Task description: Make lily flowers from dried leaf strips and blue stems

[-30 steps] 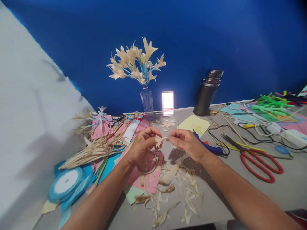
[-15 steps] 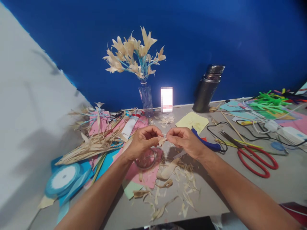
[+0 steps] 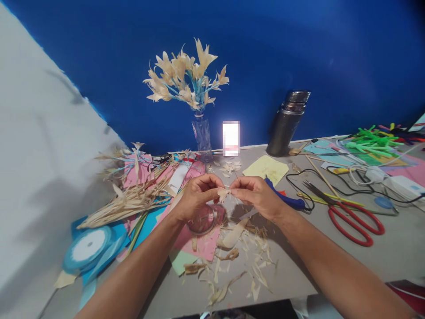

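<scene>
My left hand (image 3: 196, 198) and my right hand (image 3: 258, 195) meet above the table, both pinching one small pale husk piece (image 3: 223, 193) between thumbs and fingertips. Under my left hand a clear round tape roll (image 3: 201, 222) lies on pink paper (image 3: 202, 246). Cut husk scraps (image 3: 245, 261) are scattered on the grey table (image 3: 392, 261) below my hands. A bundle of dried husk strips (image 3: 126, 204) lies to the left.
A glass vase of husk flowers (image 3: 186, 84) stands at the back by a blue wall, with a dark steel flask (image 3: 287, 124) to its right. Red-handled scissors (image 3: 355, 219), black cables, green pipe cleaners (image 3: 373, 141) lie at the right. Blue ribbon spool (image 3: 88, 248) at left.
My hands have drawn closer together, so the right fingertips now pinch the husk piece with the left. The view tilted slightly.
</scene>
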